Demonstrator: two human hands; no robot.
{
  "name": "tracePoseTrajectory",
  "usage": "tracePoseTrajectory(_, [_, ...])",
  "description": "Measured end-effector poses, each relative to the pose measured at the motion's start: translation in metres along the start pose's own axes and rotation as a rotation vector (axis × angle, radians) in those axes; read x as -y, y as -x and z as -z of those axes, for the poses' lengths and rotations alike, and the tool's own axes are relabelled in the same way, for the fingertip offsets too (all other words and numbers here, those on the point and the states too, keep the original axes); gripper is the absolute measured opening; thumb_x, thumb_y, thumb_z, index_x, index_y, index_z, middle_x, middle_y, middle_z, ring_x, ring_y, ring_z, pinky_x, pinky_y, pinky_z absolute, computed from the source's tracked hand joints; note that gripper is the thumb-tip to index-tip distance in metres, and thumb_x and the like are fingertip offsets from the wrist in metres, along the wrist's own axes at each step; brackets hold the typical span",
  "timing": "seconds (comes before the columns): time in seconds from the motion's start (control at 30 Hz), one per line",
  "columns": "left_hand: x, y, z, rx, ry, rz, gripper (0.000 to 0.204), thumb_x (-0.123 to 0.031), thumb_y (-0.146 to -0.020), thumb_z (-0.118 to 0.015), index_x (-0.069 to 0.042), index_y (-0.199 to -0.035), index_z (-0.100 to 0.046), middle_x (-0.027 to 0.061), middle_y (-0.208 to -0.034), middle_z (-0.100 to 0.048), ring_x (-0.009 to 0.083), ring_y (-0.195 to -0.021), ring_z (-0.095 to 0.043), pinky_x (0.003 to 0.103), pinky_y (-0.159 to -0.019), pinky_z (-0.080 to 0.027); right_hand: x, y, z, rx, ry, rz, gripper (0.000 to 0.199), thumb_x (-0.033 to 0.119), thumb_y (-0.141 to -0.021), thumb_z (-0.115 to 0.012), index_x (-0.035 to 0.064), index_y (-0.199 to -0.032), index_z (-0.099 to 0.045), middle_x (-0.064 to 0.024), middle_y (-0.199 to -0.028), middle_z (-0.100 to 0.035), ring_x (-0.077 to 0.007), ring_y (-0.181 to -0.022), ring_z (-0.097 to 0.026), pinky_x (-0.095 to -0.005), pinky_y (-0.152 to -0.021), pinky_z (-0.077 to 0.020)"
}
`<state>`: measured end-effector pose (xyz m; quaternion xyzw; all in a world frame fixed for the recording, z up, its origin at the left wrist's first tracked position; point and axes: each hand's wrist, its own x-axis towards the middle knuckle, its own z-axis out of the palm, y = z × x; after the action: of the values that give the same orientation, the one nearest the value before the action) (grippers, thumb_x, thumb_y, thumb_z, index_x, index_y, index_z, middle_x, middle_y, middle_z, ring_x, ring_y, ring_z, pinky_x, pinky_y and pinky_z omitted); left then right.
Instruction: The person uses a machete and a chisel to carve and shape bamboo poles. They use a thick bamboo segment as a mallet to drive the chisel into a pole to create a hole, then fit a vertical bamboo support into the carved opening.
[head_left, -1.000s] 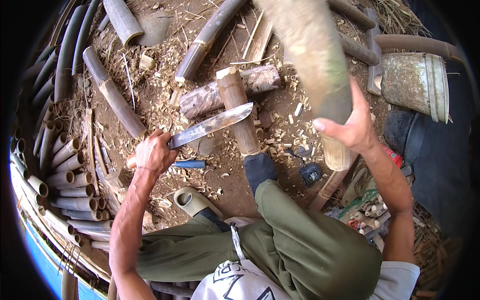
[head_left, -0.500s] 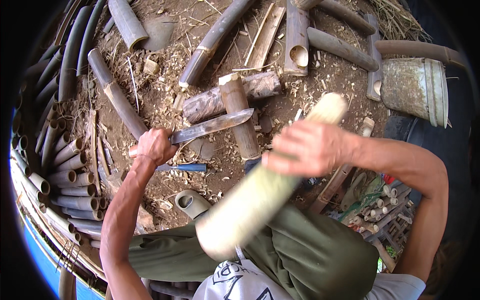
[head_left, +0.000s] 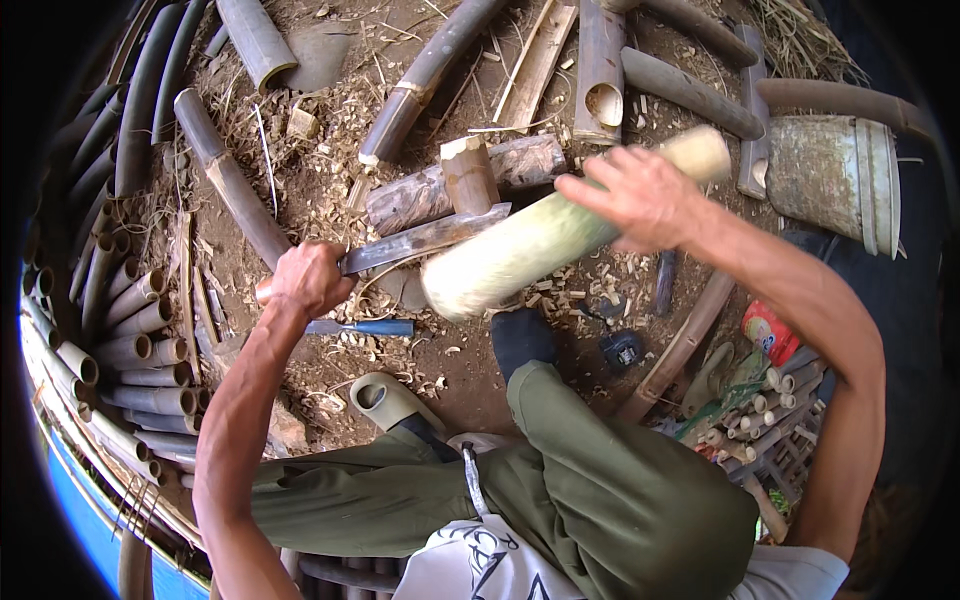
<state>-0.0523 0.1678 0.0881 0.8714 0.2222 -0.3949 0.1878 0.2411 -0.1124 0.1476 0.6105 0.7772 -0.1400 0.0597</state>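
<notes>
Since a moment ago I've swung the pale bamboo mallet [head_left: 545, 240], right hand [head_left: 640, 195] closed round it, down over the machete [head_left: 420, 240] my left hand [head_left: 310, 278] clamps against the upright bamboo piece [head_left: 470, 175]; mid-split, I judge, needing a square blow on the blade's spine.

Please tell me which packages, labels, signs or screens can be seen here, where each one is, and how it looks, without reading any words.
Red packet: on the ground at the right, beside the person's right forearm; small, crumpled, red with yellow and white print.
Printed shirt: at the bottom middle, on the person; white cloth with dark lettering.
No signs or screens are in view.
</notes>
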Motion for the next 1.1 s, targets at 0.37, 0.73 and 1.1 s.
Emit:
tracePoseTrajectory(0.37, [0.007, 0.0, -0.011, -0.147, 0.035, -0.102, 0.02, -0.019, -0.073, -0.066, -0.003, -0.084, -0.068, 0.0178, -0.088, -0.068, 0.036, -0.078, -0.067, 0.047, -0.078, -0.054, 0.01, 0.008, 0.0, -0.092, -0.002, -0.061, 0.069, 0.022, -0.063, -0.082, 0.0136, -0.125, -0.054, -0.0085, -0.09, -0.061, -0.0212, -0.071, -0.062, -0.0304, -0.058, -0.0567])
tracePoseTrajectory(0.73, [0.015, -0.006, -0.019, -0.254, 0.003, -0.123, 0.016, -0.019, -0.076, -0.066, -0.004, -0.081, -0.062, 0.0119, -0.088, -0.065, 0.0315, -0.074, -0.066, 0.047, -0.072, -0.055, 0.009, 0.035, -0.002, -0.014, 0.035, -0.147, 0.091, 0.029, -0.053, -0.091, 0.0101, -0.132, -0.05, -0.0123, -0.105, -0.06, -0.0256, -0.086, -0.062, -0.0368, -0.068, -0.0561])
tracePoseTrajectory(1.1, [0.044, -0.006, -0.05, -0.409, 0.232, -0.147, 0.071, -0.079, -0.084, -0.043, -0.012, -0.085, -0.066, 0.0015, -0.058, -0.058, 0.015, -0.047, -0.054, 0.038, -0.044, -0.047, 0.111, 0.097, 0.016, -0.074, -0.759, -0.285, 0.079, 0.026, -0.056, -0.083, 0.0016, -0.126, -0.055, -0.0161, -0.108, -0.061, -0.0322, -0.09, -0.063, -0.0396, -0.08, -0.0535])
